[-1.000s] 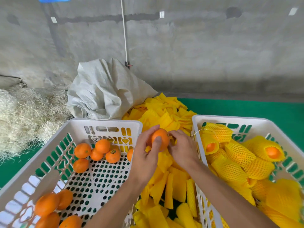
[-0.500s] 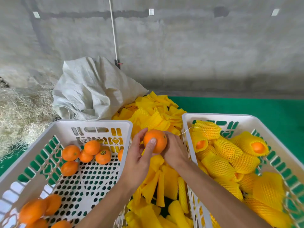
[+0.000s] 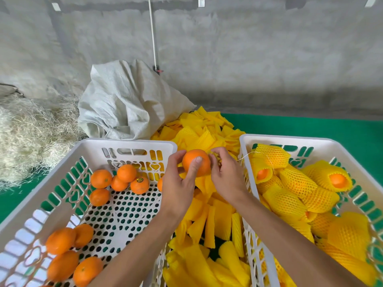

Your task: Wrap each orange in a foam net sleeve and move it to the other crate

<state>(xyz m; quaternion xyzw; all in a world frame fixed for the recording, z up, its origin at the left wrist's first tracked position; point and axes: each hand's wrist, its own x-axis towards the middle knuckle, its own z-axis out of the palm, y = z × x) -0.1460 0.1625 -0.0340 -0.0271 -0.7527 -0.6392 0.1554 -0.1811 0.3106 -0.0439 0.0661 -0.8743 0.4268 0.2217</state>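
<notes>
Left hand (image 3: 178,183) gripping round bare orange (image 3: 195,162), right hand (image 3: 226,175) pinching half-hidden yellow foam net sleeve (image 3: 215,157) at its 3 o'clock, sleeve's shape unclear.

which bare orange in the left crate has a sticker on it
The orange at the right end of the far cluster in the white plastic left crate: a small round sticker sits on its top; the other bare oranges show none.

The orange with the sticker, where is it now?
In the head view, the sticker orange lies in the left crate near its far wall, in a cluster of bare oranges, left of the left hand.
</notes>
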